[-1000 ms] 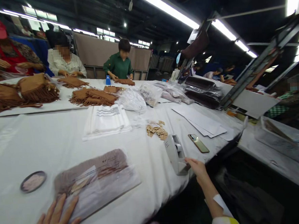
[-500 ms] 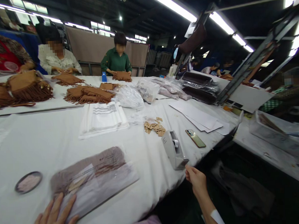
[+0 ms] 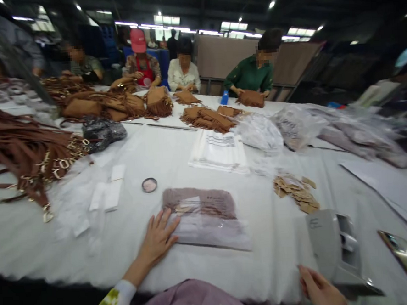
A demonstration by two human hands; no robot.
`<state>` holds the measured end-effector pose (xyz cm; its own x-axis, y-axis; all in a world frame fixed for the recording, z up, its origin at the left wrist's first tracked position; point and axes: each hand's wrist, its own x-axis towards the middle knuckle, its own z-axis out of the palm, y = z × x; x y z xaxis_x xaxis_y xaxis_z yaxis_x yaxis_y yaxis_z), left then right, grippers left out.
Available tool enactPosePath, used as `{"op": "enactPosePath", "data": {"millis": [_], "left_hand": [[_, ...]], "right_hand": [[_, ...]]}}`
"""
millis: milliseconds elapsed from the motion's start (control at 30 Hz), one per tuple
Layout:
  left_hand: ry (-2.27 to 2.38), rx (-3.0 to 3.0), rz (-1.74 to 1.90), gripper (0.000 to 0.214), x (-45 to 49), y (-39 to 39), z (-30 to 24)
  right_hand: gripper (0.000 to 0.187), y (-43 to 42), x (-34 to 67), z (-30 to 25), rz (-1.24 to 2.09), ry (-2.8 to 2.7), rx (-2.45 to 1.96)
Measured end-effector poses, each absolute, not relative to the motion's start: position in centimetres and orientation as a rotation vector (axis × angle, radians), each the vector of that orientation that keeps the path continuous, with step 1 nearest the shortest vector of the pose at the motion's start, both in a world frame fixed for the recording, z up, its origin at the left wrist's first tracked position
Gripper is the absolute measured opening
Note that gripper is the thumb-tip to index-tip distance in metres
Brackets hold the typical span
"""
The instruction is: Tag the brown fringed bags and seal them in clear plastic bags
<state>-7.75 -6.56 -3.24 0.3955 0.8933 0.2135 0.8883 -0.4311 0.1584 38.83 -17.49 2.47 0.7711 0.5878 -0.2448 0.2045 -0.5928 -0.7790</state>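
Note:
A clear plastic bag with a brownish fringed piece inside [image 3: 204, 217] lies flat on the white table [image 3: 275, 263] in front of me. My left hand [image 3: 158, 236] rests on the bag's left edge, fingers spread flat. My right hand [image 3: 318, 290] is at the table's near edge, just left of a grey tape dispenser [image 3: 333, 250]. Its fingers are curled together, and what they pinch is too small to make out.
A phone [image 3: 406, 259] lies right of the dispenser. A heap of tan tags [image 3: 297, 192], a stack of white printed bags [image 3: 219, 151] and a small round dish [image 3: 149, 185] lie beyond. Brown straps [image 3: 24, 154] pile up at left. Several people work on fringed brown pieces [image 3: 204, 118] at the far side.
The view has swung left, bringing the straps and more people into sight. My right hand has drawn back from the dispenser toward the table edge. My left hand stays on the bag.

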Motion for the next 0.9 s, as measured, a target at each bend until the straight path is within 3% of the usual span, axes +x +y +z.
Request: {"op": "enactPosePath", "data": {"millis": [200, 400, 567, 733, 900], "left_hand": [[1.707, 2.533, 0.477, 0.058, -8.0, -6.8, -3.0], [1.786, 2.417, 0.563, 0.067, -8.1, -6.9, -2.5], [1.793, 2.36, 0.579, 0.071, -8.3, -6.8, -2.1], [1.781, 2.35, 0.58, 0.072, -8.5, -6.8, -2.1], [1.782, 2.327, 0.584, 0.075, -8.6, -6.7, -2.1]], "right_hand": [[0.035, -6.4, 25.8, 9.2, 0.779, -1.896, -1.679], [0.026, 0.6, 15.5, 13.3, 0.979, -2.646, -1.009], [0.017, 4.5, 10.8, 12.8, 1.015, -3.01, -0.782], [0.016, 6.3, 7.2, 10.2, 0.677, -3.414, -0.765], [0.014, 6.9, 5.2, 7.4, 0.503, -3.471, -0.88]]}}
